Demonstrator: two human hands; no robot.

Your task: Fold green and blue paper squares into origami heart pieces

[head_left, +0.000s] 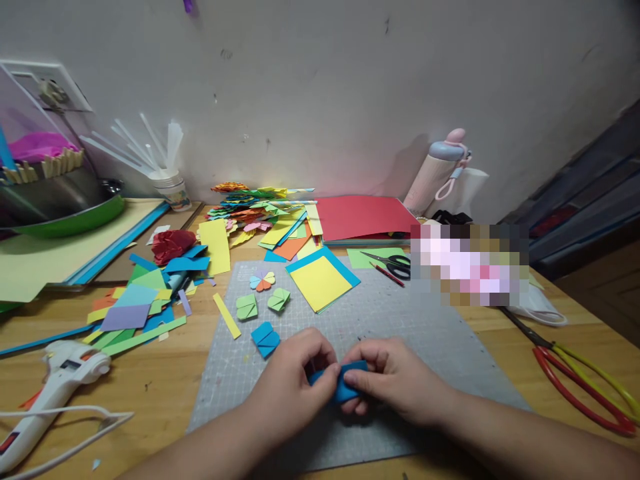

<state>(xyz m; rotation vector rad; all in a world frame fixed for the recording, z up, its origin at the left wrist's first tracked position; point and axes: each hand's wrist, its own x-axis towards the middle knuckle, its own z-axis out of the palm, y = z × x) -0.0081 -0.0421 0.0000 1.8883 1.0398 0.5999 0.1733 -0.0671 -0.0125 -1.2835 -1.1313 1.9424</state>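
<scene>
Both of my hands meet over the front half of the grey cutting mat (420, 427). Between them is a piece of folded blue paper (354, 381), partly hidden by the fingers. My left hand (303, 373) pinches its left end between thumb and fingers. On the other side, my right hand (393, 380) grips it, thumb on top and fingers underneath. Just left of my hands lies a folded blue paper piece (265, 339). Beyond it are two folded green pieces (247, 307) and a multicoloured paper flower (263, 281). Yellow square paper (323, 283) lies on blue sheets behind.
A white glue gun (65, 373) with its cord lies left, near paper scraps (127, 317). Black scissors (395, 265) and a red pencil (387, 274) lie at the mat's far edge. Red-and-yellow-handled scissors (575, 380) lie right. A pink bottle (433, 173) stands by the wall.
</scene>
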